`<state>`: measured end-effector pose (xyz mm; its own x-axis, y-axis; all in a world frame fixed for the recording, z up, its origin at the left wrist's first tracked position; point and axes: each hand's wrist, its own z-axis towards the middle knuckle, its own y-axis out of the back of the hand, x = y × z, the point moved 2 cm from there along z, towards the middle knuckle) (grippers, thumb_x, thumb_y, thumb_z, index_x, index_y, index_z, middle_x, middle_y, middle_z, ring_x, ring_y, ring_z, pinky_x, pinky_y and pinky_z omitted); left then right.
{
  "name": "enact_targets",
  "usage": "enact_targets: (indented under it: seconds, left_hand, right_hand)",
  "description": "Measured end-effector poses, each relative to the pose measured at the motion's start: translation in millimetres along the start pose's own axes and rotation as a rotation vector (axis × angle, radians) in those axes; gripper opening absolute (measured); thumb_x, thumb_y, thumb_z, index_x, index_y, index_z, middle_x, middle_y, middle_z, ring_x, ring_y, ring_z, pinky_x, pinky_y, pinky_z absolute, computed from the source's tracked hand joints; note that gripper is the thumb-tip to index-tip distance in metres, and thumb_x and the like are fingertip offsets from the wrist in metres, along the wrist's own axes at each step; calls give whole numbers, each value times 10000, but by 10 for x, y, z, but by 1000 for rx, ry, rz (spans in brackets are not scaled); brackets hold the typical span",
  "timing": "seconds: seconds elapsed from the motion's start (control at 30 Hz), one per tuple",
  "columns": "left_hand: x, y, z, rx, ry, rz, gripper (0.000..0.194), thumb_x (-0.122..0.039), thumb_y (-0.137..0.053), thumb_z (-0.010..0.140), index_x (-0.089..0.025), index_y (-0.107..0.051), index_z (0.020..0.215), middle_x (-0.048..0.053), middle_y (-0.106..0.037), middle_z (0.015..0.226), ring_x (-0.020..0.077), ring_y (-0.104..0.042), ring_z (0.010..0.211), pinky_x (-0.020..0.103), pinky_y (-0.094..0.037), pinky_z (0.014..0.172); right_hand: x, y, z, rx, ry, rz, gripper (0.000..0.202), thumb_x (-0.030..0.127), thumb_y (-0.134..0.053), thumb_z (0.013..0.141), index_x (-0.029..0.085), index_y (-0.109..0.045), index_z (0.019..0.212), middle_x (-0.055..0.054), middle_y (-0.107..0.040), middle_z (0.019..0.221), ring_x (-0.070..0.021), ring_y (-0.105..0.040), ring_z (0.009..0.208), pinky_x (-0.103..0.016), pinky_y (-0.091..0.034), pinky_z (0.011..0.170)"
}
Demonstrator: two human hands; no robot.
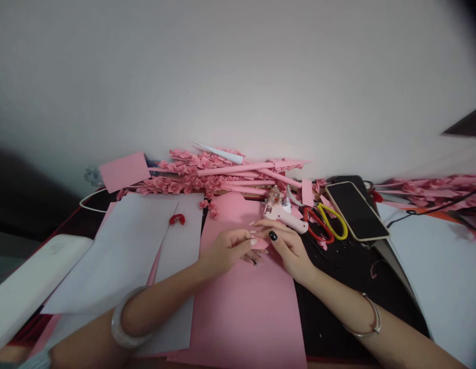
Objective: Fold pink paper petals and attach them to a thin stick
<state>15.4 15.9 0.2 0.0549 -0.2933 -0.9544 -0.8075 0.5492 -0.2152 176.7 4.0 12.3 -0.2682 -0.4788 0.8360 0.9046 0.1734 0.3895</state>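
Observation:
My left hand (228, 251) and my right hand (289, 247) meet above a large pink sheet (247, 312) in the middle of the table. Between them is a small piece of pink paper (260, 242). The thumb and forefinger of my left hand pinch its left side, while my right thumb and fingers close on its right side. Some of my left fingers show beneath the piece. Just behind my hands lies a pale pink glue gun (286, 218). Small pink paper flowers (212, 209) rest near the sheet's back left part.
White sheets (118, 251) and a long white box (38, 282) lie at left. Scissors with red and yellow handles (342, 225) and a phone (356, 210) are at right. Pink flower stems (176, 184) line the wall; more white paper (437, 266) lies far right.

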Motion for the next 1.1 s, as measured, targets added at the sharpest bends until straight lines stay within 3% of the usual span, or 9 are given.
enact_targets:
  seconds: [0.13,0.23,0.33,0.43,0.6,0.77,0.9,1.0,1.1]
  left_hand:
    - [10,9,5,4,-18,57,229,-354,-528,832,-134,-590,834,30,-654,706,164,-673,656,294,-531,662]
    - [25,4,6,16,-56,162,206,-311,-491,849,-137,-593,803,27,-646,680,163,-668,667,289,-524,669]
    - [32,-7,4,22,-74,249,177,-256,-472,845,-141,-592,785,21,-639,666,155,-656,663,274,-513,657]
    - [26,-12,1,11,-71,267,152,-241,-478,834,-147,-592,798,10,-631,645,144,-638,626,262,-498,622]
    - [44,2,10,-21,-52,210,108,-254,-606,756,-149,-581,771,3,-629,607,134,-602,581,265,-489,597]
    - [98,27,41,-29,5,117,94,-232,-603,748,-149,-562,730,1,-640,551,140,-626,539,276,-503,579]
    - [68,57,60,-91,7,90,159,-280,-629,747,-149,-542,723,13,-675,617,154,-670,608,272,-510,622]
    - [51,85,71,-170,31,39,215,-303,-646,739,-156,-491,715,12,-681,664,165,-691,659,267,-518,639]
    - [56,92,75,-181,31,-16,257,-334,-636,755,-163,-446,722,17,-680,749,170,-699,691,276,-530,654]
  right_hand:
    - [-52,-27,12,-114,-147,33,246,389,-452,900,186,-588,927,-54,-599,855,-168,-567,771,-278,-465,687]
    - [-92,-70,17,-45,-235,-24,250,379,-500,873,176,-535,730,8,-503,636,-119,-461,558,-228,-381,510]
    - [-100,-90,18,55,-228,-63,315,345,-456,896,177,-480,630,31,-440,549,-104,-399,501,-226,-335,481]
    - [-87,-84,21,95,-193,-51,318,297,-401,922,182,-465,632,22,-476,563,-105,-424,512,-229,-348,493]
    - [-78,-89,22,164,-134,-110,312,280,-424,903,184,-461,609,21,-462,554,-112,-428,528,-235,-349,513]
    - [-130,-81,4,101,-211,-90,394,347,-487,870,183,-400,522,58,-325,478,-84,-313,446,-220,-252,439]
    - [-149,-45,-3,-13,-252,-11,332,359,-396,922,167,-588,732,30,-467,517,-101,-419,455,-221,-333,449]
    - [-136,-24,-1,-73,-202,-42,249,312,-450,900,181,-648,973,-35,-656,744,-142,-577,611,-247,-446,555]
    - [-130,-35,-3,-62,-155,-119,262,230,-509,855,207,-652,1073,-60,-699,895,-162,-622,693,-277,-489,623]
